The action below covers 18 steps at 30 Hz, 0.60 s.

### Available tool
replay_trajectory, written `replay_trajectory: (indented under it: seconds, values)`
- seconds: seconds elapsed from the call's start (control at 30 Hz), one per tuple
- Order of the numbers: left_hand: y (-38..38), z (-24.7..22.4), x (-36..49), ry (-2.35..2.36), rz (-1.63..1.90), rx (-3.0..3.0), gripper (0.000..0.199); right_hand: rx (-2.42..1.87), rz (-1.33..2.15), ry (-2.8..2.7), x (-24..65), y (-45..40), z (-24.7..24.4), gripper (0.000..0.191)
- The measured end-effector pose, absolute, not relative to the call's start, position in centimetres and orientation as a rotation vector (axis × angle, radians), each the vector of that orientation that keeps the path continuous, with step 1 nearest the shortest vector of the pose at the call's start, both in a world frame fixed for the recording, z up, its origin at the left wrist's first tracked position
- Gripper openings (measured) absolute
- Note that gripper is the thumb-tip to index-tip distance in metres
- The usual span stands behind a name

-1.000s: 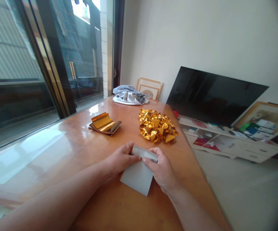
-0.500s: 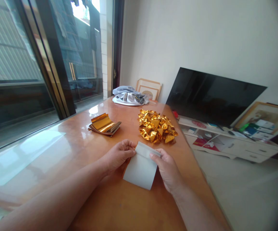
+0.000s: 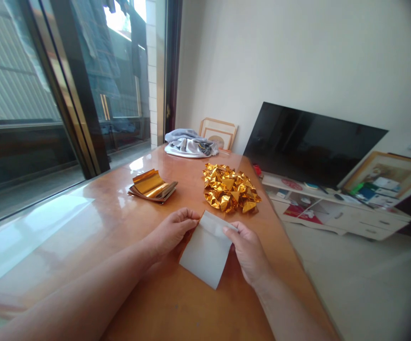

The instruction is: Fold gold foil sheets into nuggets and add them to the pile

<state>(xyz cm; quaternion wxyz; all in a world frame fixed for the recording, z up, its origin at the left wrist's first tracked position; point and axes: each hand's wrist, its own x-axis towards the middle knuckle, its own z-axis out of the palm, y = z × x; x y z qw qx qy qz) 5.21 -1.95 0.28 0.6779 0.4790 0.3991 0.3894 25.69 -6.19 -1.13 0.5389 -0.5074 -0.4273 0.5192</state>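
Observation:
A sheet of paper [image 3: 207,248], its pale grey side up and a gold edge showing on the left, is held above the wooden table. My left hand [image 3: 177,229] pinches its upper left edge. Thumb on top, my right hand [image 3: 246,246] grips the upper right corner. Beyond my left hand lies a stack of gold foil sheets [image 3: 152,186], the top one curled. A heap of folded gold foil pieces [image 3: 231,188] sits past the paper, a little to the right.
On the far end of the table [image 3: 187,173] is a bundle of grey cloth [image 3: 191,143], with picture frames [image 3: 219,132] behind it. A black television [image 3: 312,142] and a white cabinet [image 3: 336,213] stand beyond the right edge. Glass doors line the left.
The lower end of the paper has swung slightly down and left, and its upper part looks flatter. Both hands keep their grip. The whole view has shifted slightly.

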Motion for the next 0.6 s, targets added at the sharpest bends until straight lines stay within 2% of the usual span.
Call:
replay_trajectory:
  seconds: [0.2,0.33,0.47,0.6]
  values:
    - [-2.0,0.3,5.2,0.979,0.923,1.201,0.024,-1.185,1.200,-0.956,25.8,-6.1,-1.1,0.028]
    - [-1.7,-0.1,4.6,1.173,1.196,1.613,0.014,-1.238,1.103,-0.912,25.8,-6.0,-1.2,0.027]
    - [-2.5,0.3,4.5,1.127,1.190,2.092,0.009,-1.177,1.197,-0.824,25.5,-6.1,-1.4,0.028]
    - [-3.7,0.7,5.0,1.073,0.952,2.463,0.027,-1.095,1.273,-0.774,24.8,-6.4,-1.2,0.030]
